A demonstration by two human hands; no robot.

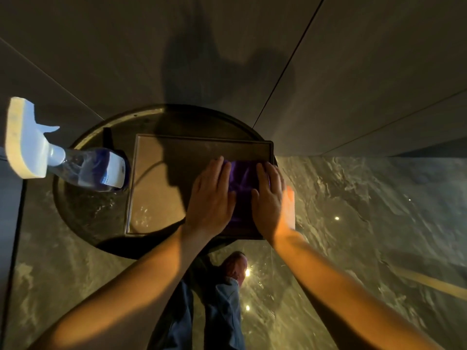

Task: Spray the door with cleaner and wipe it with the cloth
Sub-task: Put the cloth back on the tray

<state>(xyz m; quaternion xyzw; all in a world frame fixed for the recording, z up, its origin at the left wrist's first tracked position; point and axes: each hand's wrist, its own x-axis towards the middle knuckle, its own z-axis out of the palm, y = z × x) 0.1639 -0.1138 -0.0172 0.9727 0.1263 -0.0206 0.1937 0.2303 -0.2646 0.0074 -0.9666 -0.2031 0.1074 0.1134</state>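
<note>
At the left, the spray bottle [93,170] stands on the round dark surface [83,213], its white trigger head toward you. Your left hand [212,198] lies flat, fingers spread, on the purple cloth [241,188]. Your right hand [269,198] presses it flat too, on the right side of the rectangular tray [156,188].

One spray bottle [83,168], one purple cloth [242,188], one tray [156,188], two hands.

Both hands flat on purple cloth [240,190] in tray [156,157] — spray bottle [83,170] left.
</note>
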